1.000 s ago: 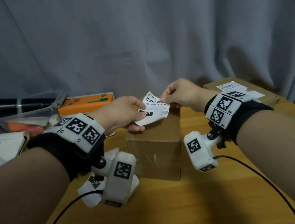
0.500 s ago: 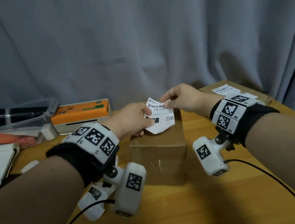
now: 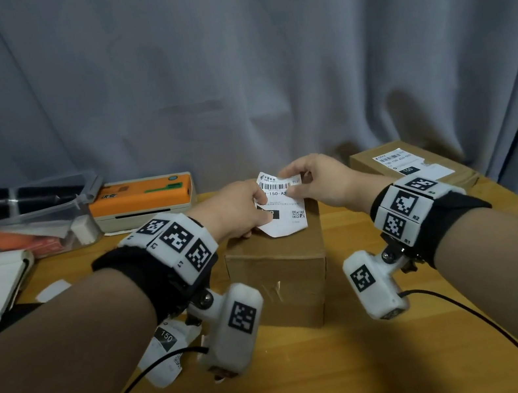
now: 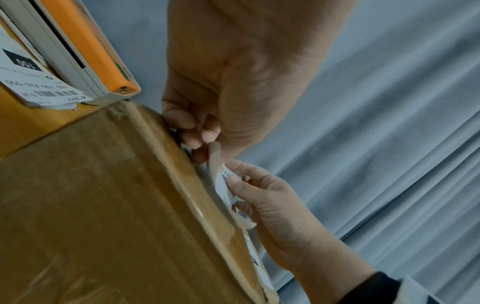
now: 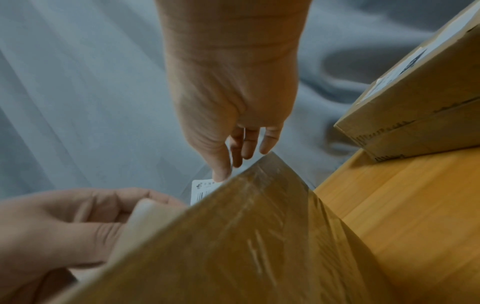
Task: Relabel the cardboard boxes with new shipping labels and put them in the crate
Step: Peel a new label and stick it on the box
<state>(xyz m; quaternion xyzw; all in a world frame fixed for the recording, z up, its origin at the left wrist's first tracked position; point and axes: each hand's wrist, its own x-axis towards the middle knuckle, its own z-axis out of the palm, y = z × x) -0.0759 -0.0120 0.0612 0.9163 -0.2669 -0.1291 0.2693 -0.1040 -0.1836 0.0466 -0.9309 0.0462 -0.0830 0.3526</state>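
Note:
A tall brown cardboard box (image 3: 279,279) stands on the wooden table (image 3: 317,376) in front of me. Just above its far top edge both hands hold one white shipping label (image 3: 282,207). My left hand (image 3: 236,210) pinches the label's left side, thumb on the printed face. My right hand (image 3: 313,179) pinches its upper right corner between thumb and forefinger. In the left wrist view the label (image 4: 223,185) curls between the two hands beside the box (image 4: 116,205). The right wrist view shows the label's corner (image 5: 201,190) under my thumb, behind the box (image 5: 246,236).
A second flat cardboard box (image 3: 411,166) with a label lies at the back right. An orange label printer (image 3: 144,199) and a clear plastic bin (image 3: 31,226) sit at the back left. Loose label papers (image 3: 164,355) lie under my left wrist.
Both hands with the label have stayed above the box's far edge. The label now hangs more upright, its lower corner down on the box top.

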